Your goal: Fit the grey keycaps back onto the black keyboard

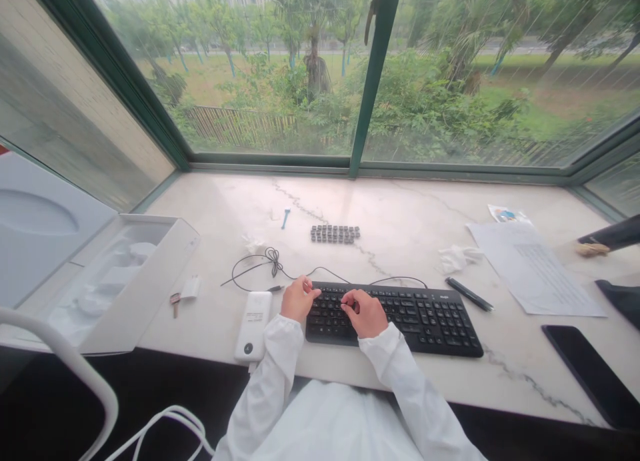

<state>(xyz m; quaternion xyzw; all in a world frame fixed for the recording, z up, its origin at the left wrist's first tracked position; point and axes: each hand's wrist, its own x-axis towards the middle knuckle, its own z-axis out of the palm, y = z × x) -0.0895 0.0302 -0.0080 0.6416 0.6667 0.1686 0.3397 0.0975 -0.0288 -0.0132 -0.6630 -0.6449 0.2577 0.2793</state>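
Note:
A black full-size keyboard lies in front of me on the marble-patterned sill. My left hand rests at its upper left corner, fingers loosely curled, with the thumb apart from them over the keys. Over the left-middle keys, my right hand is closed in a pinch. Whatever is between those fingertips is too small to make out. Beyond the keyboard, several loose dark keycaps stand in neat rows. A small blue tool lies to their left. The keyboard's black cable is coiled behind my left hand.
A white power bank lies left of the keyboard. Farther left are a key, a white adapter and an open white box. To the right are a pen, crumpled tissue, printed paper and a phone.

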